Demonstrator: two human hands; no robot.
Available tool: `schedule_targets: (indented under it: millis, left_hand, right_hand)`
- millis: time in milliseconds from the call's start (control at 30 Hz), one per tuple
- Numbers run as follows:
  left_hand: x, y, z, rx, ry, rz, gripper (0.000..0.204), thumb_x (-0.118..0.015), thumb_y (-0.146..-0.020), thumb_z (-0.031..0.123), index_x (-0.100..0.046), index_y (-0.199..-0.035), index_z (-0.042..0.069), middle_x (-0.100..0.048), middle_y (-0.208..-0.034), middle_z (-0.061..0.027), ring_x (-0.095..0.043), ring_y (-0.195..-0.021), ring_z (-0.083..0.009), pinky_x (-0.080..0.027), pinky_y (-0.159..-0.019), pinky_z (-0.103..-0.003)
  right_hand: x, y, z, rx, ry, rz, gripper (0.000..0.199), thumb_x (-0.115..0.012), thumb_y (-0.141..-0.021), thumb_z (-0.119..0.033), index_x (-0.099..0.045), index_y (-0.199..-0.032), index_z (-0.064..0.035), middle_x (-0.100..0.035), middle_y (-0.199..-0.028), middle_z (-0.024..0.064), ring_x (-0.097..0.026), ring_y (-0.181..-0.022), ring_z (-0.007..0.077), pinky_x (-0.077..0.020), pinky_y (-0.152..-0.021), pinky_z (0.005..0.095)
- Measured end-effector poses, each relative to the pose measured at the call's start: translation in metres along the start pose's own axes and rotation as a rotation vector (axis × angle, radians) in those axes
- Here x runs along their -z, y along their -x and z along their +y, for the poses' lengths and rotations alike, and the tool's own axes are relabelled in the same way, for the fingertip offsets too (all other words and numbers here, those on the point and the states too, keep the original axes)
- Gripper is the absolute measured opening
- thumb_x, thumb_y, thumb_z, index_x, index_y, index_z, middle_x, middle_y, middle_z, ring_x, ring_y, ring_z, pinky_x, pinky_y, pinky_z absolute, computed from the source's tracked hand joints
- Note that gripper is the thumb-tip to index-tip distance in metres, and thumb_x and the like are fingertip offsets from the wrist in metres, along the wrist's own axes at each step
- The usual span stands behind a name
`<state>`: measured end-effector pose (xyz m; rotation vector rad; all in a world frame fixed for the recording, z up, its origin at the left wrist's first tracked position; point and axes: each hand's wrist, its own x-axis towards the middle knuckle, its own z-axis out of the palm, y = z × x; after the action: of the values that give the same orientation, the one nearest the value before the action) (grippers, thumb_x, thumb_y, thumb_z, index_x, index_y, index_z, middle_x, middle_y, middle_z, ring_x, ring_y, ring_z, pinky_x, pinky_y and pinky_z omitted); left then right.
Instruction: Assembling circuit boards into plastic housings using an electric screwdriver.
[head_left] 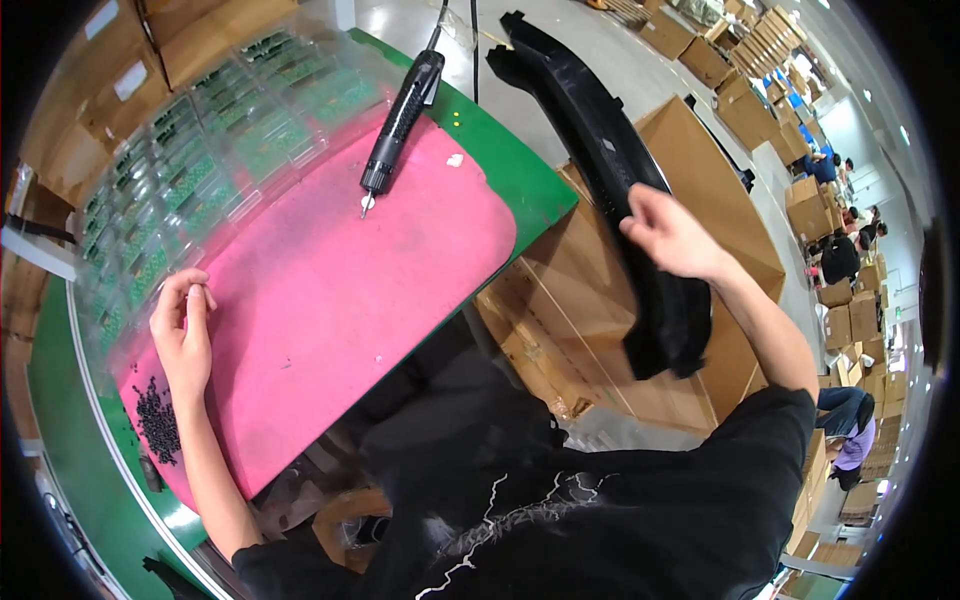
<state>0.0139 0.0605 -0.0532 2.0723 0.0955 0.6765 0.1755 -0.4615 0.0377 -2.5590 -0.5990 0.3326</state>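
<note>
My right hand (672,235) is closed at the middle of a long, curved black plastic part (590,130), its thumb lying over the part's edge. The part is tilted above a cardboard box (690,165), and its near end looks blurred. On the left of the pink mat (350,290), my left hand (184,325) is curled, thumb close to the bent fingers; anything between them is too small to make out. Near its wrist lies a heap of small black screws (157,420). A black electric screwdriver (402,125) hangs over the mat's far side, bit pointing down.
Clear plastic trays (230,130) of compartments line the back of the green table (530,190). A white scrap (455,160) lies on the mat's far right. Stacked cartons (810,210) and several people at work occupy the floor at the far right.
</note>
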Motion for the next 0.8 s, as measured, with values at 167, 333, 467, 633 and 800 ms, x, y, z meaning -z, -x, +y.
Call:
schedule_targets:
  millis: [167, 333, 467, 633, 800]
  left_hand:
    - [-0.002, 0.004, 0.015, 0.035, -0.01, -0.017, 0.011, -0.051, -0.097, 0.003, -0.061, -0.102, 0.0, -0.054, -0.077, 0.0001, -0.049, -0.069, -0.0065, -0.038, -0.061, -0.022]
    - [-0.006, 0.005, 0.021, 0.012, -0.054, -0.04, 0.011, -0.051, -0.096, 0.001, -0.061, -0.101, -0.001, -0.055, -0.076, -0.0011, -0.051, -0.069, -0.0072, -0.04, -0.062, -0.023]
    - [-0.004, 0.006, 0.021, -0.015, -0.076, -0.049, 0.011, -0.052, -0.096, 0.001, -0.061, -0.1, -0.002, -0.056, -0.076, -0.0015, -0.052, -0.07, -0.0076, -0.04, -0.062, -0.023]
    - [-0.008, 0.001, 0.025, -0.048, -0.093, -0.095, 0.011, -0.051, -0.096, 0.001, -0.061, -0.101, -0.001, -0.056, -0.076, -0.0016, -0.053, -0.069, -0.0081, -0.041, -0.063, -0.023]
    - [-0.006, 0.014, 0.041, -0.017, -0.095, -0.04, 0.014, -0.054, -0.091, -0.004, -0.062, -0.101, 0.0, -0.059, -0.077, -0.0048, -0.056, -0.07, -0.0134, -0.044, -0.064, -0.027]
  right_hand:
    - [0.033, 0.003, 0.007, -0.088, -0.131, 0.206, 0.021, -0.057, -0.091, -0.012, -0.04, -0.08, -0.0066, -0.042, -0.069, -0.0011, -0.042, -0.066, 0.0102, -0.0396, -0.059, 0.0316]
    - [-0.02, 0.002, -0.007, -0.071, 0.015, -0.035, 0.021, -0.056, -0.092, -0.014, -0.041, -0.081, -0.0032, -0.038, -0.067, 0.0062, -0.042, -0.065, 0.0161, -0.041, -0.06, 0.0366]
    - [0.022, -0.005, -0.004, -0.15, -0.261, 0.172, 0.022, -0.056, -0.094, -0.017, -0.043, -0.082, -0.0049, -0.04, -0.069, -0.0005, -0.039, -0.068, 0.0098, -0.0397, -0.058, 0.0325]
    - [-0.021, -0.001, 0.012, -0.076, 0.018, -0.022, 0.025, -0.056, -0.096, -0.018, -0.039, -0.081, -0.0088, -0.04, -0.068, -0.0017, -0.043, -0.063, 0.0076, -0.0413, -0.052, 0.0288]
    - [0.009, -0.002, 0.004, -0.148, -0.301, 0.023, 0.029, -0.058, -0.095, -0.022, -0.038, -0.078, -0.0089, -0.042, -0.061, -0.0015, -0.045, -0.048, 0.0082, -0.0377, -0.042, 0.0252]
